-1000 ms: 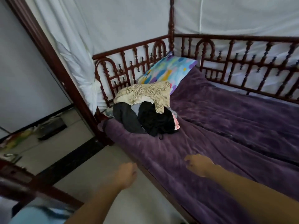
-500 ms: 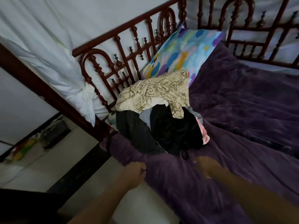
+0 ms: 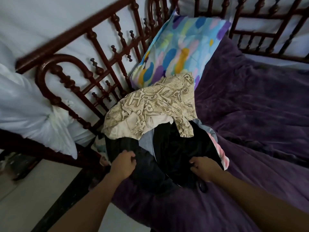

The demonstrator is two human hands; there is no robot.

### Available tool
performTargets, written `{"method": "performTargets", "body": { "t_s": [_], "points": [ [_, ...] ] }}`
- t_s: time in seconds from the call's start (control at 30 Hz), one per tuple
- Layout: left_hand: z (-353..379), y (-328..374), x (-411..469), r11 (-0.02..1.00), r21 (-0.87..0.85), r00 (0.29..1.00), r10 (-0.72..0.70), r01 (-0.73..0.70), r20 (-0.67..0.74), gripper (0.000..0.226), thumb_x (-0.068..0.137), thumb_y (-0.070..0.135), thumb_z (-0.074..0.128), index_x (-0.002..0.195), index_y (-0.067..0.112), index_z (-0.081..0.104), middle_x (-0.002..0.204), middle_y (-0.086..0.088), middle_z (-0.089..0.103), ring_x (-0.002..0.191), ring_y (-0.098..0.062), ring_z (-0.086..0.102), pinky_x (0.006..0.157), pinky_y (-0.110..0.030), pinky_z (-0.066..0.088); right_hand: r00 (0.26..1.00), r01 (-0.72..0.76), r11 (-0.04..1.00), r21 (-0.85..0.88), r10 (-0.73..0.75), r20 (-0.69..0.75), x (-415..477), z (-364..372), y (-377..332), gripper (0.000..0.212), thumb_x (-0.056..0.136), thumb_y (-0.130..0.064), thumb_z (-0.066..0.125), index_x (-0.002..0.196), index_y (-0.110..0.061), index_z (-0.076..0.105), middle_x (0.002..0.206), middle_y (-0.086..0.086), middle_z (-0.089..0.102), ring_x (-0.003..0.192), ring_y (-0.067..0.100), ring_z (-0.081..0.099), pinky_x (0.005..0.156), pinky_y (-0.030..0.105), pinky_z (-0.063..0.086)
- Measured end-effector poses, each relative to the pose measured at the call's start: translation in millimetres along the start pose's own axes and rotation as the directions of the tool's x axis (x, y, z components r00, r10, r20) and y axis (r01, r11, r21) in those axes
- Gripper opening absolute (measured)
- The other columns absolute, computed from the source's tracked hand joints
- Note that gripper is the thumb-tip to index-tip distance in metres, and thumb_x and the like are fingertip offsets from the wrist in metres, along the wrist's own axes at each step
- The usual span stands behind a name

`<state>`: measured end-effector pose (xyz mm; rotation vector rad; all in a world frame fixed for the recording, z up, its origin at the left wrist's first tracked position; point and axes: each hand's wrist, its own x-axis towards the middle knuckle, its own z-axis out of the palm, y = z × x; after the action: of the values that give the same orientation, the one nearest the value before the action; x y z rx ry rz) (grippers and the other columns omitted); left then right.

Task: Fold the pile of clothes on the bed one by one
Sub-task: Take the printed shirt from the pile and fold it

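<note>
With the pile of clothes [image 3: 167,139] heaped at the bed's [image 3: 250,114] near left end against the pillow [image 3: 180,47], and the left hand [image 3: 122,164] and right hand [image 3: 204,168] both with fingers curled into its dark cloth [image 3: 175,153], best draw one piece rightward from under the tan shirt [image 3: 155,106].

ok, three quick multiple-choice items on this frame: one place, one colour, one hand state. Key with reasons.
1. Where is the letter-print cloth? A. on the floor B. atop the dark clothes, against the pillow C. hung on the rail
2. The bed cover is: A. purple B. green C. white
3. The left hand and right hand: A. hang free B. hold the pillow C. grip the dark clothes
Key: 1 B, it drapes over them, touching the pillow. 2 A, purple all over. 3 C, both hands' fingers curl into the fabric.
</note>
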<state>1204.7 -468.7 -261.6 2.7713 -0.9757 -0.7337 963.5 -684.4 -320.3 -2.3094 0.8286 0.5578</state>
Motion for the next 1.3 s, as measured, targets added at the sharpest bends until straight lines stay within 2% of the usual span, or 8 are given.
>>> {"method": "performTargets", "body": {
  "t_s": [0.33, 0.47, 0.6, 0.73, 0.9, 1.0, 1.17, 1.3],
  "points": [
    [-72.8, -83.4, 190.9, 0.998, -0.056, 0.98, -0.022, 0.012, -0.199, 0.072, 0.08, 0.026, 0.072, 0.143, 0.017, 0.038, 0.145, -0.016, 0.034, 0.131, -0.036, 0.036, 0.104, -0.047, 0.038, 0.973, -0.02, 0.998, 0.059, 0.033, -0.23, 139.0, -41.7, -144.6, 0.064, 0.088, -0.042, 0.059, 0.145, -0.028, 0.033, 0.141, 0.002, 0.045, 0.122, 0.023, 0.051, 0.091, 0.037, 0.048],
    [-71.4, -95.4, 211.8, 0.986, -0.107, 0.974, 0.107, -0.13, -0.201, 0.013, 0.087, 0.017, 0.062, 0.082, 0.006, 0.066, 0.085, -0.013, 0.064, 0.083, -0.031, 0.061, 0.063, -0.031, 0.04, 0.931, -0.008, 0.992, 0.125, 0.053, -0.36, 212.7, -79.4, -205.6, 0.088, 0.082, -0.042, 0.07, 0.15, -0.035, 0.014, 0.155, 0.005, 0.026, 0.134, 0.028, 0.038, 0.094, 0.044, 0.049],
    [-65.0, -113.3, 194.3, 0.942, -0.236, 0.963, 0.198, -0.238, -0.183, 0.019, 0.093, 0.011, 0.053, 0.074, 0.011, 0.049, 0.066, -0.004, 0.051, 0.063, -0.022, 0.049, 0.058, -0.032, 0.035, 0.936, -0.003, 0.998, 0.06, 0.024, -0.351, 241.3, -89.5, -233.2, 0.028, 0.089, -0.016, 0.055, 0.115, -0.021, 0.064, 0.111, 0.006, 0.065, 0.097, 0.028, 0.063, 0.075, 0.033, 0.053],
    [-58.2, -142.8, 157.2, 0.913, -0.3, 0.934, 0.329, -0.277, 0.138, 0.036, 0.094, 0.023, 0.054, 0.063, 0.03, 0.038, 0.054, 0.01, 0.046, 0.052, -0.004, 0.046, 0.054, -0.025, 0.034, 0.93, 0.014, 0.988, 0.152, 0.043, -0.365, 204.7, -60.4, -220.7, 0.016, 0.09, -0.016, 0.048, 0.082, -0.01, 0.061, 0.074, 0.011, 0.062, 0.069, 0.03, 0.059, 0.059, 0.033, 0.042],
    [-70.0, -119.4, 173.3, 0.856, -0.465, 0.971, 0.238, -0.226, -0.034, 0.007, 0.091, 0.027, 0.058, 0.091, 0.032, 0.063, 0.089, 0.014, 0.061, 0.081, -0.001, 0.06, 0.07, -0.021, 0.048, 0.975, -0.189, 0.982, -0.02, 0.19, 0.116, 116.8, 31.8, -161.4, 0.032, 0.088, -0.031, 0.048, 0.105, -0.01, 0.066, 0.107, 0.014, 0.068, 0.102, 0.032, 0.064, 0.079, 0.034, 0.048],
    [-66.0, -71.9, 203.4, 0.87, -0.366, 0.944, 0.301, -0.33, -0.136, 0.035, 0.089, 0.03, 0.063, 0.122, 0.019, 0.06, 0.113, 0.002, 0.055, 0.106, -0.014, 0.054, 0.088, -0.034, 0.047, 0.914, -0.312, 0.95, 0.006, 0.298, 0.274, 66.1, 75.9, -115.0, 0.048, 0.094, -0.032, 0.045, 0.137, -0.011, 0.048, 0.137, 0.01, 0.053, 0.121, 0.029, 0.056, 0.09, 0.033, 0.043],
    [0.8, -1.0, 190.2, 0.809, 0.197, 0.832, 0.532, -0.554, 0.157, 0.062, 0.085, 0.053, 0.054, 0.142, 0.034, 0.039, 0.142, 0.0, 0.04, 0.133, -0.022, 0.031, 0.105, -0.034, 0.03, 0.937, -0.333, 0.917, -0.218, 0.347, 0.027, 35.3, 72.2, -39.5, 0.031, 0.092, -0.032, 0.053, 0.119, -0.023, 0.065, 0.125, 0.0, 0.062, 0.117, 0.015, 0.058, 0.099, 0.038, 0.039],
    [55.0, 15.4, 149.2, 0.74, 0.262, 0.766, 0.498, -0.619, 0.406, 0.049, 0.089, 0.047, 0.05, 0.134, 0.029, 0.048, 0.14, 0.0, 0.041, 0.144, -0.028, 0.013, 0.11, -0.04, 0.029, 0.822, -0.435, 0.864, 0.253, 0.496, -0.279, 78.3, -2.2, -9.0, 0.028, 0.09, -0.032, 0.052, 0.114, -0.022, 0.062, 0.117, 0.005, 0.062, 0.106, 0.027, 0.06, 0.081, 0.033, 0.048]
  ]
}}
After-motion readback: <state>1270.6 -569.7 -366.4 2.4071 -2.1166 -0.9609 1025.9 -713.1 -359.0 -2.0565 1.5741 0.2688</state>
